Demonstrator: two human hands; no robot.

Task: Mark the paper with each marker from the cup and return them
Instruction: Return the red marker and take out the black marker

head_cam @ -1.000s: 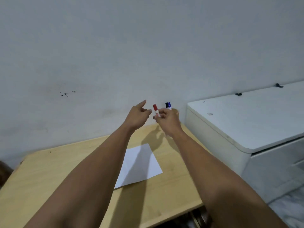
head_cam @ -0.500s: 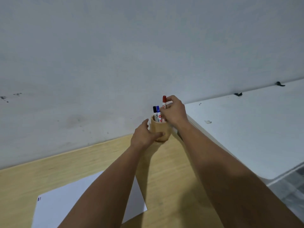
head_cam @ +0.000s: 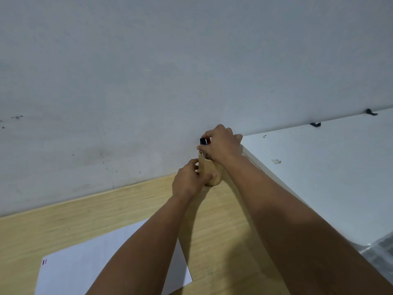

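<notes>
Three marker caps, black (head_cam: 201, 140), blue (head_cam: 205, 142) and red (head_cam: 208, 141), show under the curled fingers (head_cam: 209, 135) of the right hand (head_cam: 221, 143), which seems closed on them, though the grip is partly hidden. Left hand (head_cam: 188, 181): fingers wrapped around the wooden cup (head_cam: 209, 171), upright at the wall on the table (head_cam: 85, 216). Paper (head_cam: 89, 269): flat on the table, well apart from the cup, small coloured marks (head_cam: 44, 262) at one corner.
</notes>
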